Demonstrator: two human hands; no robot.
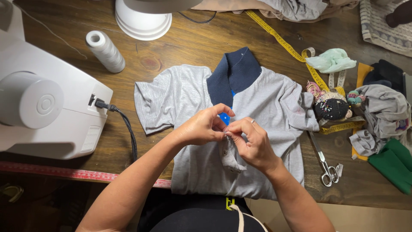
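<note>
My left hand (201, 126) and my right hand (253, 144) meet over the front of a grey polo shirt (189, 99) that lies flat on the wooden tabletop (180, 47), its navy collar (234, 73) pointing away from me. Both hands are nearly closed, fingertips pinched together on the shirt's button placket (229, 157), a narrow grey strip with a button showing on it; the strip hangs down from my fingers onto the shirt's chest. I cannot tell whether anything small is held between the fingertips. To my left sits a white sewing machine (47, 107) with a black power cord (126, 129) plugged into its side, and a spool of white thread (105, 50) lies beyond it. To my right, near the shirt's sleeve, are a dark pincushion (331, 107) full of pins, a yellow tape measure (292, 51) and a pair of scissors (324, 161) just beside the shirt's hem.
</note>
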